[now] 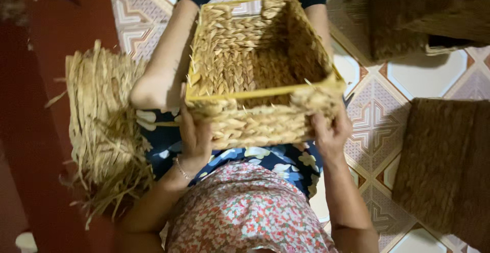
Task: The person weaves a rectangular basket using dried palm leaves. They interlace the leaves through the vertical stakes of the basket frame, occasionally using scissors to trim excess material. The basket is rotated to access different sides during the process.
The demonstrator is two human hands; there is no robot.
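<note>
The left hand (196, 139) grips the near wall of a rectangular woven basket (255, 64) at its left corner, fingers curled against the plaited straw, a thin bracelet (181, 170) at the wrist; the right hand (331, 133) clasps the same wall at the right corner, fingers closed over the loose straw ends near the rim; both hands hold the basket between them, its open mouth tilted toward the camera, a yellow frame (265, 92) showing along the top edge; the basket rests on the person's lap, between 2 outstretched legs, over a dark blue floral skirt (286, 163); nearer the camera lies a pink flowered top (245, 212); to the left, just beside the left knee (148, 92), sits a heap of loose dried straw (102, 130); on the right, well apart from the hands, 2 darker woven pieces (444, 166) lie on the patterned tile floor (377, 115).
</note>
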